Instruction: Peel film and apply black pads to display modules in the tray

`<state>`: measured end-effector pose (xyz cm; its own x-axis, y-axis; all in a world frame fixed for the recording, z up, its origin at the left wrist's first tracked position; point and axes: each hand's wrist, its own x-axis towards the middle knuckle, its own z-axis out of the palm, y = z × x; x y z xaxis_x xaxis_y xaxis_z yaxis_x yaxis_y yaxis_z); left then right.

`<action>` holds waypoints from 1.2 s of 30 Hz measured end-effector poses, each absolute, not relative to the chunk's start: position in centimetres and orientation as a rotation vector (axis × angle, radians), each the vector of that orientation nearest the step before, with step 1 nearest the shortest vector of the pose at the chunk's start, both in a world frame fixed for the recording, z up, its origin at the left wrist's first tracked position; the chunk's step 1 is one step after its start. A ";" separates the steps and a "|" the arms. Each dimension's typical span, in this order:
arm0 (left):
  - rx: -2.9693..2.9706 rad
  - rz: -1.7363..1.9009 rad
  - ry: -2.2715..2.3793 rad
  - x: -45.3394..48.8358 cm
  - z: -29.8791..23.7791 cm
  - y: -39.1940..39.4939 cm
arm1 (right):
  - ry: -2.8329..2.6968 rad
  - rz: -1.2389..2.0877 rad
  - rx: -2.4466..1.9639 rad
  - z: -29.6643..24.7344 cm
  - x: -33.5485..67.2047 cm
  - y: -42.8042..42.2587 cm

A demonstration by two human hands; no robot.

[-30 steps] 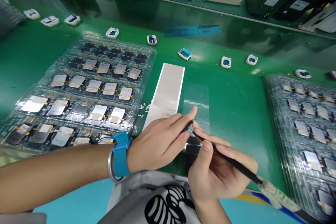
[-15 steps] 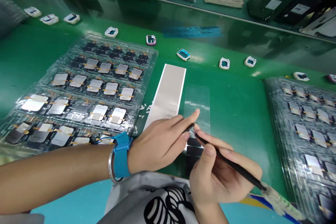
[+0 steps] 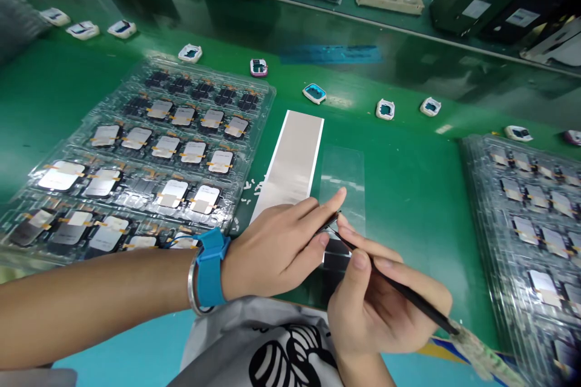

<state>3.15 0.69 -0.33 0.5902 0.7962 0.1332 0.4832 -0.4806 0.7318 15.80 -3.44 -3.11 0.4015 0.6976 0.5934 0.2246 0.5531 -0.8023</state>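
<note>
A slim black metal-tipped tool (image 3: 399,281) lies in the right hand (image 3: 376,302), its shaft clamped between thumb and fingers, and its fine tip reaches a tiny dark piece (image 3: 331,222). That piece is pinched in the closed grip of the left hand's (image 3: 272,248) thumb and forefinger, and it is too small to make out clearly. Just beneath the hands lies a dark glossy strip (image 3: 336,260) on the green bench (image 3: 408,133), with a clear plastic film (image 3: 342,181) beyond it. To the film's left is a long, pale silvery strip with white edges (image 3: 290,163). A blue wrist strap (image 3: 209,269) with a metal loop (image 3: 190,284) circles the left wrist. Clear plastic trays (image 3: 267,97) on the left and (image 3: 472,193) on the right hold rows of dark parts, many with silvery tops and orange tape. Beyond them runs a scattered row of small white frames with teal centres (image 3: 385,109).
</note>
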 end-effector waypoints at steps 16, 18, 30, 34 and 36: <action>2.466 0.631 1.144 3.3 -0.7 1.1 | -1.179 0.292 -0.879 -2.9 15.7 -2.6; 2.470 0.633 1.145 3.4 -0.7 1.1 | -1.197 0.298 -0.901 -2.9 15.7 -2.8; 2.467 0.568 1.154 3.5 -0.7 1.0 | -1.184 0.260 -1.025 -2.9 15.6 -3.0; 2.508 0.412 1.104 3.0 1.0 1.5 | -1.034 0.159 -1.059 -2.7 15.6 -2.8; 2.501 0.314 1.134 1.3 2.8 2.0 | -0.998 0.154 -1.091 -2.6 15.9 -3.1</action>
<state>1.28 2.03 2.81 0.6503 0.7582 0.0474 0.6745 -0.6049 0.4232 15.92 -3.05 -2.64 0.5774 0.5545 0.5993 0.3478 0.4971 -0.7949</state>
